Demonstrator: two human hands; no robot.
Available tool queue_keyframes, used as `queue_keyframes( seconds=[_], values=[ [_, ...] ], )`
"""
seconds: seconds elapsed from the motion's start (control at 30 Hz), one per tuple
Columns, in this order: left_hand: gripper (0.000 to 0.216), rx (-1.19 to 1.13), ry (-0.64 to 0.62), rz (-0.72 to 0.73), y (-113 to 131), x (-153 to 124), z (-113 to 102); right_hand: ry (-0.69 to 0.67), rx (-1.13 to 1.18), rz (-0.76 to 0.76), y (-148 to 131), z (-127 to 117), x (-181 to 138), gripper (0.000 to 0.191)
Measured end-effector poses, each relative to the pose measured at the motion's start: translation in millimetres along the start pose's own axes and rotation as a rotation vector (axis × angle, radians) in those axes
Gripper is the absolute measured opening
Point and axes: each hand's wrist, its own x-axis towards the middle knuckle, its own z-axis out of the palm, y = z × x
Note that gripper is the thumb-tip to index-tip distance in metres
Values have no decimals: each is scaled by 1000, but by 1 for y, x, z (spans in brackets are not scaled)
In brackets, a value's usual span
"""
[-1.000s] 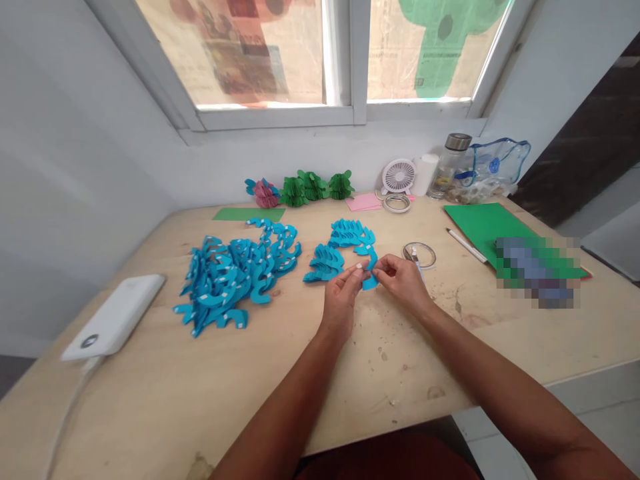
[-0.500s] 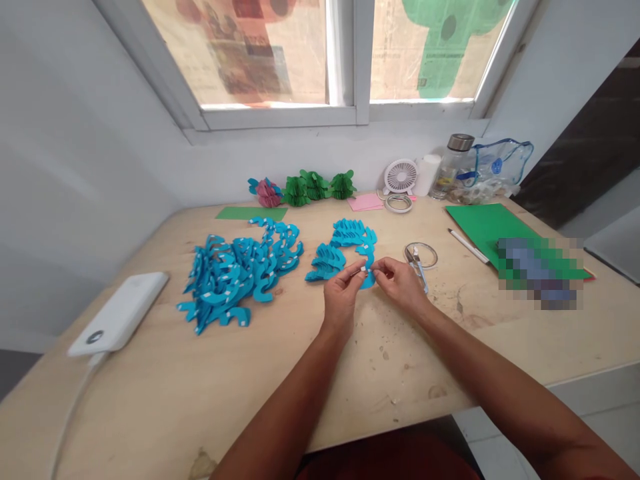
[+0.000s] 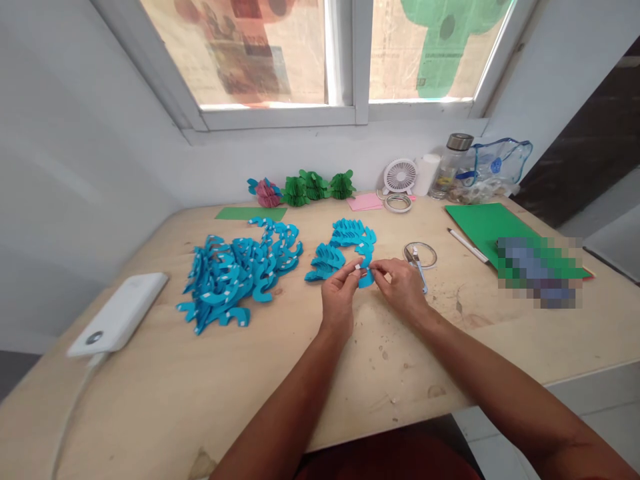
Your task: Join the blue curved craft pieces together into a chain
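Observation:
My left hand [image 3: 339, 297] pinches a curved blue paper piece [image 3: 367, 279] bearing small white squares, at its left side. At the piece's right edge, the thumb and fingertips of my right hand [image 3: 401, 285] are pressed together; whether they grip the paper or something tiny on it is too small to tell. The piece appears joined to a chain of folded blue paper [image 3: 353, 233], which curls round behind my hands to another folded stack [image 3: 326, 259]. On the left lies a large heap of blue paper curves [image 3: 235, 273] dotted with white squares.
Beside my right hand lie a blue cutter [image 3: 420, 270] and a tape ring [image 3: 434, 253]. Green paper flowers [image 3: 315, 185], a small fan [image 3: 401, 177] and a bottle [image 3: 453, 167] stand at the back. A white power bank [image 3: 120, 312] is left; a green sheet [image 3: 483, 227] right.
Both hands have shifted very slightly left with the blue paper piece, and the right fingertips sit a little closer to it. The heaps of paper have not moved.

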Motion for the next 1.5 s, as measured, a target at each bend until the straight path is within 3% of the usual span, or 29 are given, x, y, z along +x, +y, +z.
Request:
queue_keyframes(
  seconds=[0.13, 0.3, 0.73, 0.97, 1.13, 1.27, 1.5],
  values=[
    [25, -136, -14, -30, 2, -1, 1, 104, -165, -194, 0, 2, -2, 20],
    [24, -228, -25, -57, 4, -1, 1, 151, -300, -296, -4, 0, -2, 23],
    [33, -264, -43, -66, 4, 0, -1, 53, -412, -290, -9, 3, -4, 30],
    [45, -70, 47, 69, -1, 4, -3, 42, -321, -283, -10, 4, -6, 31],
    [34, 85, 103, 225, -3, 7, -5, 27, -169, -230, -11, 7, -7, 28],
    [23, 240, 49, 325, -1, 7, -8, 25, -78, -168, -8, 9, -7, 28],
    [22, 374, -35, 337, -3, 6, -9, 22, -38, -142, -5, 9, -6, 29]
  ],
)
